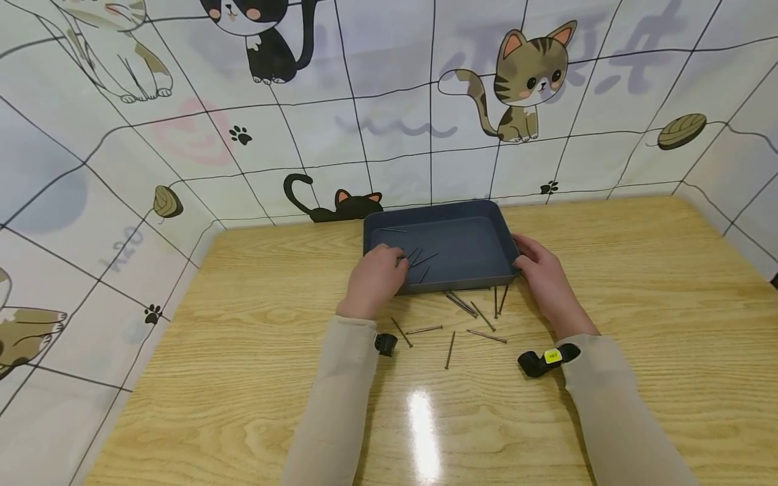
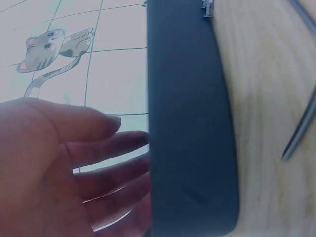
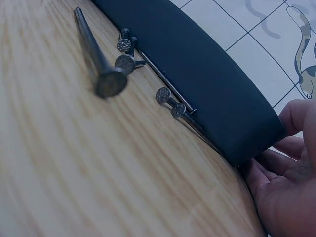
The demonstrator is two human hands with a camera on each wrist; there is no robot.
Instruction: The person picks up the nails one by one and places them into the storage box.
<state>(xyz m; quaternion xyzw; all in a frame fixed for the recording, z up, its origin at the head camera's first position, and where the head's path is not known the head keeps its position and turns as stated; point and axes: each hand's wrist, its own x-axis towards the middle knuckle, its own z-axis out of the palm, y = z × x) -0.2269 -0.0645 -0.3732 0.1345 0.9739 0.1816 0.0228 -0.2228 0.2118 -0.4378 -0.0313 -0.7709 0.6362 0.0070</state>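
The only writing in sight is faint and mirrored on the cartoon-cat wall (image 1: 389, 101) behind the counter (image 1: 638, 283): pale digits low on the left panel and washed-out purple characters near the striped kitten, neither clear enough to read; a small yellow tag (image 1: 552, 356) on the right wrist strap carries print too small to make out. A dark blue tray (image 1: 462, 236) sits on the wooden counter close to the wall, with a few nails (image 1: 422, 260) lying inside it near its left front. More nails on the counter (image 1: 471, 307) lie scattered just in front of the tray, some touching its front wall, others a little further out. The left hand (image 1: 373, 280) reaches over the tray's front left corner, its fingers (image 2: 98, 128) loosely extended past the rim toward the nails inside; whether the fingertips pinch a nail cannot be told. The right hand (image 1: 543, 273) rests against the tray's front right corner, fingers (image 3: 289, 148) bent lightly around the outer wall and touching it, the palm beside the counter. Both sleeves are beige.
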